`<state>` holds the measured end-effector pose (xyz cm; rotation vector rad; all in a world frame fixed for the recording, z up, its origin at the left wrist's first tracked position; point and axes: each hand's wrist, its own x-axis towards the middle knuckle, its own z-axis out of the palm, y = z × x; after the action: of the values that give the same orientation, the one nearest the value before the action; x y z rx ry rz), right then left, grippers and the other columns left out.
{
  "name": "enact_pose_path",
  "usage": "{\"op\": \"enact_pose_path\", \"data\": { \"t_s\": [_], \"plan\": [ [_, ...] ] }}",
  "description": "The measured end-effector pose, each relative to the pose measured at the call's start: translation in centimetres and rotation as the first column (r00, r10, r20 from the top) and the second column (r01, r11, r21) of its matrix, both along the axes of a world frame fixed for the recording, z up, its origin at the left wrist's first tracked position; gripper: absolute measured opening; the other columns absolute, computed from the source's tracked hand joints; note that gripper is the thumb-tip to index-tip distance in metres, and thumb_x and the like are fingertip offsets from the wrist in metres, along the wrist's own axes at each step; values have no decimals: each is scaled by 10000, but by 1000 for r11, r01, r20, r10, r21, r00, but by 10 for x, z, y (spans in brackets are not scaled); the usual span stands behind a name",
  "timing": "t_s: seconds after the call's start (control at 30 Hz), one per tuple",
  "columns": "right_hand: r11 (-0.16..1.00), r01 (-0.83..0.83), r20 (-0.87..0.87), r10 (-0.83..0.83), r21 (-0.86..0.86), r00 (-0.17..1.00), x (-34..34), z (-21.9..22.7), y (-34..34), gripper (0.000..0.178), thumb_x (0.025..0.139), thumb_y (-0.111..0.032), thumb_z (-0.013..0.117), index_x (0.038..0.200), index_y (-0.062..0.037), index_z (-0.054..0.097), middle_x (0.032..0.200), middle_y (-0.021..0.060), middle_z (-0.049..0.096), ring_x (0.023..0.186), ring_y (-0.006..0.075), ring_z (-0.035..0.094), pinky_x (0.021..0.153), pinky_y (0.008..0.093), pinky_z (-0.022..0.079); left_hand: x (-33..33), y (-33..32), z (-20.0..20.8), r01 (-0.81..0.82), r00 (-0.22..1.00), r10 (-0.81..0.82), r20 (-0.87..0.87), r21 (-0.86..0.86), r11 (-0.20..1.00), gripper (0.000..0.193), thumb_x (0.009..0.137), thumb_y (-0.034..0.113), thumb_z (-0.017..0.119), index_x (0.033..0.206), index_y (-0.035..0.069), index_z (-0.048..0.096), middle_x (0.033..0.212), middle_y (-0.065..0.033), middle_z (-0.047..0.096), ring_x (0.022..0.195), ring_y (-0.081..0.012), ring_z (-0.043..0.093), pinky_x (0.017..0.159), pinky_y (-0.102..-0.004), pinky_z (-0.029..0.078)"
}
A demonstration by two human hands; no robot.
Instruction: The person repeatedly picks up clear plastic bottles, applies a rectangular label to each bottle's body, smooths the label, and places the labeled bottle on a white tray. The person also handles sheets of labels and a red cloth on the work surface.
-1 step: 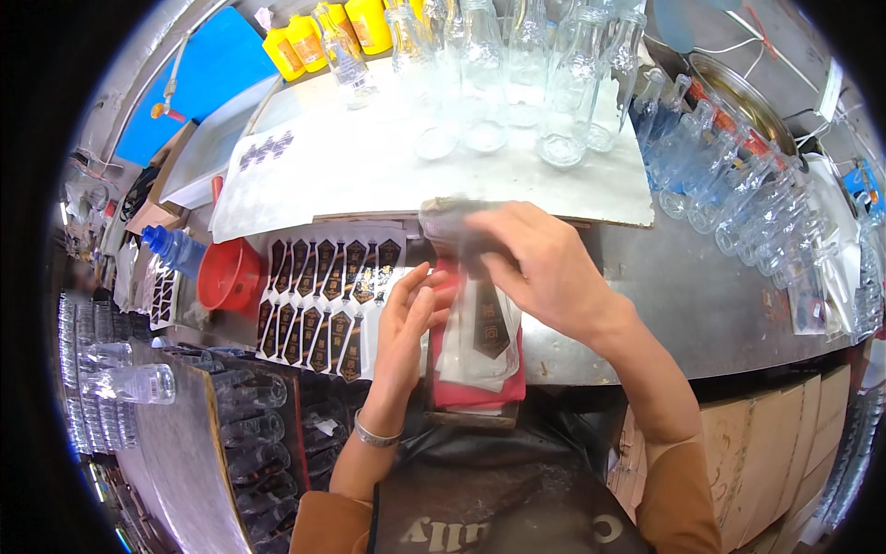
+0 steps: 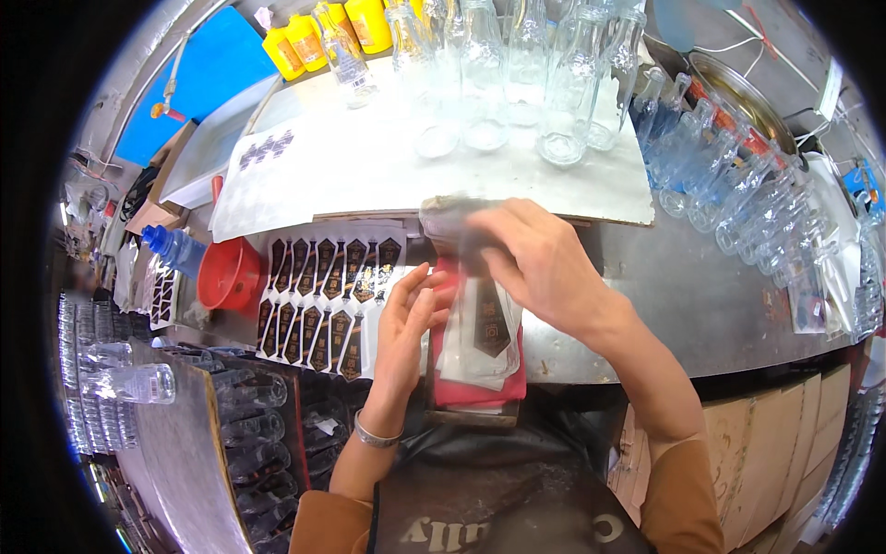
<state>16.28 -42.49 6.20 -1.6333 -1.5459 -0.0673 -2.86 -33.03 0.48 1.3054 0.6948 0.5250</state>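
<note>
At the front edge of the metal surface (image 2: 664, 305), a black label (image 2: 491, 325) lies face up on white sheets (image 2: 461, 369), which rest on a red cloth (image 2: 480, 395). The left hand (image 2: 406, 319) is just left of them, relaxed, with fingers apart and slightly curved, grasping nothing. The right hand (image 2: 546, 268) is above the far end of the label, thumb and fingers bent toward each other; motion blurs the fingertips and the dark patch beside them, so I cannot tell whether it grips anything.

Left of the left hand, a label sheet (image 2: 330, 319) lies flat, bearing two rows of black labels with pointed ends. Beyond its left edge are a red tub (image 2: 231, 277) and, just beside that, a blue bottle (image 2: 175, 247).

Behind the hands, a white board (image 2: 388, 175) carries upright clear bottles (image 2: 565, 97), with yellow bottles (image 2: 369, 26) near its far left corner. More glass bottles (image 2: 729, 198) stand crowded at the right. Below the surface, on the right, are cardboard boxes (image 2: 752, 452).
</note>
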Motion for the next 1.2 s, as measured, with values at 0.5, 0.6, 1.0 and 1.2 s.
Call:
{"op": "enact_pose_path", "data": {
  "t_s": [0.5, 0.6, 1.0, 1.2],
  "plan": [
    [998, 21, -101, -15, 55, 995, 5, -15, -11, 221, 765, -8, 703, 980, -55, 681, 1004, 129, 681, 929, 325, 649, 790, 391, 539, -32, -29, -5, 391, 920, -276, -278, 640, 661, 1257, 698, 115, 904, 1605, -9, 42, 1604, -247, 299, 1428, -345, 417, 1155, -428, 363],
    [981, -142, -140, 160, 132, 977, -8, -25, -40, 241, 745, 34, 704, 967, -57, 686, 1025, 113, 703, 938, 306, 651, 833, 387, 528, -30, -28, -16, 358, 933, -264, -243, 685, 635, 1234, 699, 75, 881, 1602, -18, 45, 1592, -239, 324, 1426, -341, 418, 1164, -414, 355],
    [956, -287, -212, 293, 63, 932, -59, -41, -104, 313, 636, 59, 663, 922, -61, 621, 976, 97, 663, 926, 319, 647, 798, 416, 529, -33, -29, -28, 344, 938, -288, -192, 609, 715, 1169, 689, -24, 801, 1607, -18, 78, 1579, -205, 368, 1403, -299, 440, 1172, -400, 345],
    [994, -17, -259, 45, 107, 965, -46, -26, -97, 407, 697, 77, 701, 1090, -31, 683, 967, 141, 683, 830, 335, 661, 733, 415, 544, -35, -33, -27, 326, 945, -263, -194, 597, 733, 1151, 695, -15, 810, 1603, -18, 102, 1561, -206, 394, 1386, -300, 461, 1157, -400, 364]
  ]
}}
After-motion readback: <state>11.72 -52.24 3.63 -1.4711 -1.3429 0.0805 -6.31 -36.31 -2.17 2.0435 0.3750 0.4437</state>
